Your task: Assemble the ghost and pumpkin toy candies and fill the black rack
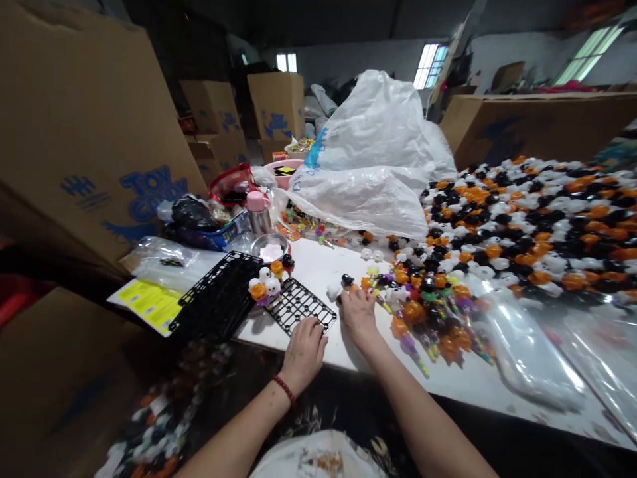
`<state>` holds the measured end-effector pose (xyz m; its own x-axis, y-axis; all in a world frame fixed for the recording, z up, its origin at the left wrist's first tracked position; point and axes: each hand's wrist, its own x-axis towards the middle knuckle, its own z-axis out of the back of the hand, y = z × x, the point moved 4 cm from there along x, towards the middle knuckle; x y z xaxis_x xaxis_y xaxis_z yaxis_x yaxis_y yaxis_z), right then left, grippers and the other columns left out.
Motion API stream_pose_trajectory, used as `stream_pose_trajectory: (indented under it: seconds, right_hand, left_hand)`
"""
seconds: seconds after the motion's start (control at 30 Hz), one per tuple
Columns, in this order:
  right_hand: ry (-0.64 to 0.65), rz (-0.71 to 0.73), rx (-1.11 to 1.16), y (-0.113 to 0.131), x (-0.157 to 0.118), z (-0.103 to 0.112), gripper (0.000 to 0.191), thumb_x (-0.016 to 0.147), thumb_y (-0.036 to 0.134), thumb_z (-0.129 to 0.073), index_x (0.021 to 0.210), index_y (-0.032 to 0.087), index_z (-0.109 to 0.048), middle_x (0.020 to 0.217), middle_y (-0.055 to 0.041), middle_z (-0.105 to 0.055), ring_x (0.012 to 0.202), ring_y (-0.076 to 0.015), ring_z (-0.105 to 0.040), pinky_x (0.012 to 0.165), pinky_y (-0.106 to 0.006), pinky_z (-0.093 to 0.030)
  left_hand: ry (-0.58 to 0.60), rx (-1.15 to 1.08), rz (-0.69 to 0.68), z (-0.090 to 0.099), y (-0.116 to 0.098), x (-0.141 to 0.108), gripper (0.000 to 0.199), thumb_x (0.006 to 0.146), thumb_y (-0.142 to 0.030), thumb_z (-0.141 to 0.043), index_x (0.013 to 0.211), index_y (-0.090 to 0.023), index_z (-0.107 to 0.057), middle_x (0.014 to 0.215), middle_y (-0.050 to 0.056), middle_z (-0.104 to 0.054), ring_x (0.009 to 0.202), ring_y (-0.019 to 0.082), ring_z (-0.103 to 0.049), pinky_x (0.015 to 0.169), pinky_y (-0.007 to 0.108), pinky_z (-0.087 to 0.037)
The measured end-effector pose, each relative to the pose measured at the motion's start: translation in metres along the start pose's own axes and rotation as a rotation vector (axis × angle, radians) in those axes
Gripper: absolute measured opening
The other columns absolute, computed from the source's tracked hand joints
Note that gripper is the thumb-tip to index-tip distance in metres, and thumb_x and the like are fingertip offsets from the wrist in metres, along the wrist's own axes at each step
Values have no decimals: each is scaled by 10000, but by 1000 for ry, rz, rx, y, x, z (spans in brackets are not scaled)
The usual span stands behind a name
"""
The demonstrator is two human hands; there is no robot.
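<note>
My left hand (304,350), with a red bead bracelet, rests at the near right corner of a black plastic grid tray (298,305). Its fingers curl over the tray's edge. At the far left end of this tray stands a cluster of toy candy sticks (266,287) with white, orange and black ball-shaped heads. My right hand (359,313) has its fingers bent round a few small toy heads, white (334,290) and black (348,280), with orange at the fingertips. Just right of it lies a loose pile of candy sticks (413,312) with coloured tubes.
More black grid trays (219,299) are stacked at left. Behind stand a metal bowl (270,247), a pink-lidded flask (258,211) and a large white sack (373,153). A heap of toy heads (542,226) and clear plastic bags (527,345) lie right. Cartons (99,133) stand around.
</note>
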<state>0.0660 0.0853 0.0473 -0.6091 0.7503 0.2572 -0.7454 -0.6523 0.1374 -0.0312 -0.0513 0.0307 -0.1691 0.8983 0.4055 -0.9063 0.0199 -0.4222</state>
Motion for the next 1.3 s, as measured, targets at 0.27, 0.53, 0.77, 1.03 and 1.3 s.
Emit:
stream_pose_trajectory:
  seconds: [0.27,0.53,0.77,1.03,1.3]
  right_hand:
    - [-32,-252,997,-19,-16,8,390,888,360,-526,1234,187,-571,966,-79,-706,774,-199,-614,701,-322,-449]
    - [225,-426,1747,-4,-46,11,576,731,436,-736,1216,199,-535,820,-13,-680,509,-76,-408,493,-224,-300]
    - [173,-499,1522,-4,-50,10,546,609,372,-827,1069,171,-609,850,-8,-662,781,-168,-602,708,-285,-466]
    - [171,-259,1437,18,-24,-6,392,736,398,-695,1056,188,-609,904,-11,-673,838,-174,-607,807,-323,-484]
    - [161,-151,1197,40,5,-27,252,775,350,-636,953,173,-616,863,-15,-667,797,-180,-587,758,-310,-464]
  left_hand:
    - [69,-83,35,-1,-11,-5,198,919,-181,-480,1096,-191,-569,1164,114,-553,1132,263,-515,1008,494,-451]
    - [219,-96,-31,-13,-61,-25,422,895,-175,-495,1315,-188,-473,1332,159,-488,1298,322,-432,1098,563,-383]
    - [320,-103,-99,-10,-83,-26,547,848,-196,-581,1368,-141,-423,1361,183,-488,1320,343,-426,1112,561,-381]
    - [-32,-57,-223,96,-63,5,291,936,-183,-488,1218,-194,-559,1200,118,-618,1173,244,-555,1048,472,-461]
    - [63,-3,-174,113,2,47,408,1000,-244,-356,1380,-176,-488,1440,111,-498,1393,220,-387,1178,461,-347]
